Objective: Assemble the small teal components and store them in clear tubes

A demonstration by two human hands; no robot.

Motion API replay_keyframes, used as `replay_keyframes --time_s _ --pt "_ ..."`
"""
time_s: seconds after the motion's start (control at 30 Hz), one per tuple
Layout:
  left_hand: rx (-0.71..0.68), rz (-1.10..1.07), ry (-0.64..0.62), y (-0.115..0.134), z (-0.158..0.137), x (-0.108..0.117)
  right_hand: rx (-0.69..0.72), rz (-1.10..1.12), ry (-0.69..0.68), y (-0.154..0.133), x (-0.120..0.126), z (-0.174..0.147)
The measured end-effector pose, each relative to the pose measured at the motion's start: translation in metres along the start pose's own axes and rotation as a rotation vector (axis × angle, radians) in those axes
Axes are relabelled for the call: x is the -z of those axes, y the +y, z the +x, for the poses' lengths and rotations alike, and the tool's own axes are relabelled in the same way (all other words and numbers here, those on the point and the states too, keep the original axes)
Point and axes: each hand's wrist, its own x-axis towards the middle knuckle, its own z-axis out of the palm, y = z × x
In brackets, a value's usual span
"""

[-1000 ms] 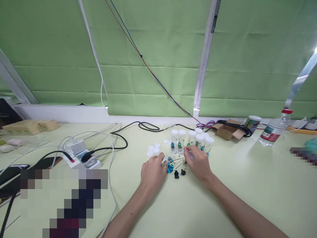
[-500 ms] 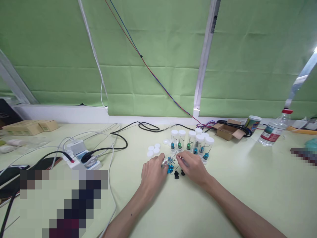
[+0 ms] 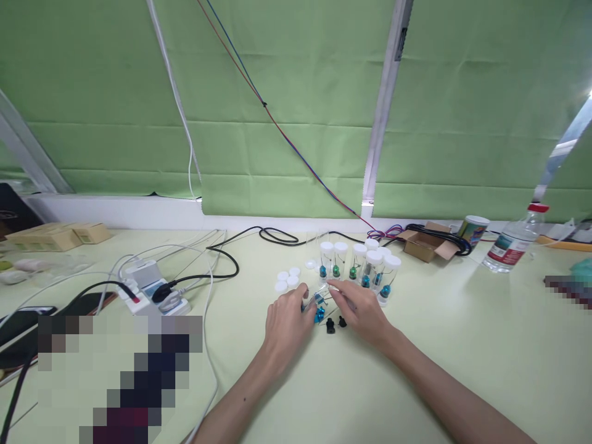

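Observation:
My left hand point(image 3: 290, 320) is closed round a small clear vial point(image 3: 320, 296) that lies tilted, with a blue piece showing inside it. At the vial's upper right end, my right hand point(image 3: 357, 305) has its thumb and index finger together; what they pinch, if anything, is too small to make out. Blue parts point(image 3: 319, 315) lie just below the vial, and two small black parts point(image 3: 330, 325) rest beside them under my right hand. Behind my hands stand several white-capped clear vials point(image 3: 327, 259) holding blue or green pieces with bent wires.
Loose white caps point(image 3: 282, 286) lie left of the vials. Farther right are a small open cardboard box point(image 3: 423, 250) with black cable, a printed can point(image 3: 474, 231) and a plastic bottle point(image 3: 511, 243). A power strip point(image 3: 152, 290) with cords sits at the left.
My right fingertips have shifted slightly up along the vial's end, and the blue piece inside shows more clearly. My left hand keeps its hold on the vial.

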Motion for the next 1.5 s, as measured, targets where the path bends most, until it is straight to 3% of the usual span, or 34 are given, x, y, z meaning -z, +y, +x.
replay_keyframes --time_s 0.2,0.6,0.93,1.5 --pt "-0.037 -0.024 -0.044 0.005 -0.002 0.001 -0.136 -0.05 -0.015 -0.002 0.003 0.003" --pt "-0.187 -0.042 -0.026 0.004 -0.008 -0.008 -0.139 -0.061 -0.226 -0.009 0.005 0.004" --pt "-0.252 -0.119 -0.047 0.006 -0.011 -0.006 -0.146 -0.022 -0.213 -0.006 0.003 0.006" --pt "-0.309 0.027 -0.039 0.005 -0.014 -0.01 -0.231 0.011 -0.215 -0.005 -0.009 0.001"
